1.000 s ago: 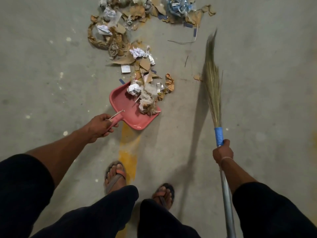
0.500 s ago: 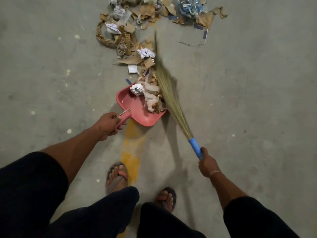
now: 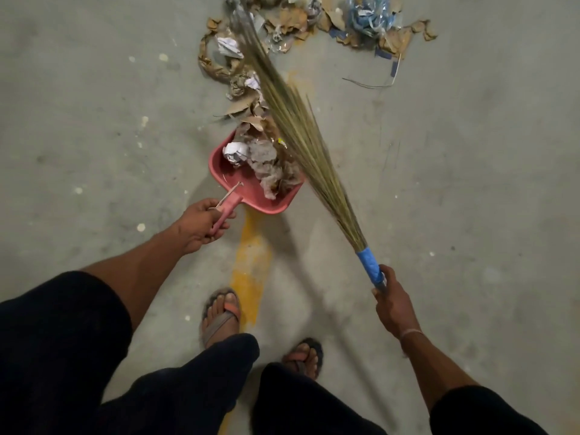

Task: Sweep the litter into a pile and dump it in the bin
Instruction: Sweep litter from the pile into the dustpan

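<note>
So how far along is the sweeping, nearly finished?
Not yet. Done: some crumpled paper and scraps already sit in the red dustpan. In hand: the left hand grips the pan's handle while the right hand sweeps the broom across the litter. Left: most litter lies on the floor, and no bin shows.

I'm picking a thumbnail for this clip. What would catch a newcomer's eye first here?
Probably the pink dustpan at centre, heaped with crumpled paper and scraps, its handle gripped by the left hand. Next, the long grass broom slanting across the frame from the right hand up into the litter strewn along the top of the concrete floor.
</note>
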